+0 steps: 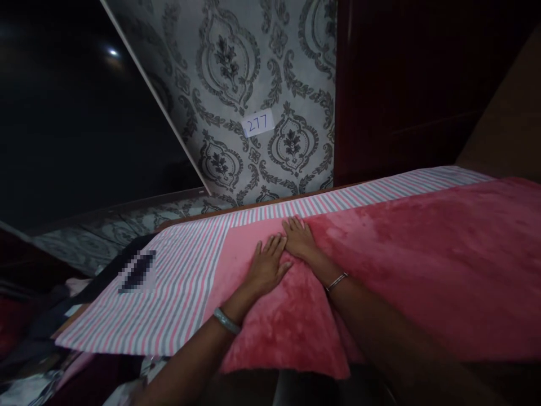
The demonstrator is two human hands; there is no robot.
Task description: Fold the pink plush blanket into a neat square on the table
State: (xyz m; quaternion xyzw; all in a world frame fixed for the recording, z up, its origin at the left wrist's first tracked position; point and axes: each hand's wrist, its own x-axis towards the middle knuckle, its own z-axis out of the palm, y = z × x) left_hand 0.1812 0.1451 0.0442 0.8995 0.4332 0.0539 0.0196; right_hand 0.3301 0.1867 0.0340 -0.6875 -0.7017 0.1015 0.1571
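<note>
A pink plush cloth (422,270) lies over a white, pink and grey striped cloth (169,287). My left hand (266,268) rests flat on the plush cloth near its left end, fingers stretched toward the far edge. Just beyond and to the right, my right hand (299,238) lies palm down on the same cloth, close to its far edge. The hands nearly touch, and neither grips anything. Left of them, the plush cloth has a lighter, smoother pink area. A fold or overlap in it runs from the hands toward the near edge.
A blurred-out dark rectangle (138,272) lies on the striped cloth at the left. Behind stand a patterned wall with a paper label "277" (258,123), a large dark screen (84,113) and a dark red panel (389,90). Assorted fabrics (38,383) lie below at the lower left.
</note>
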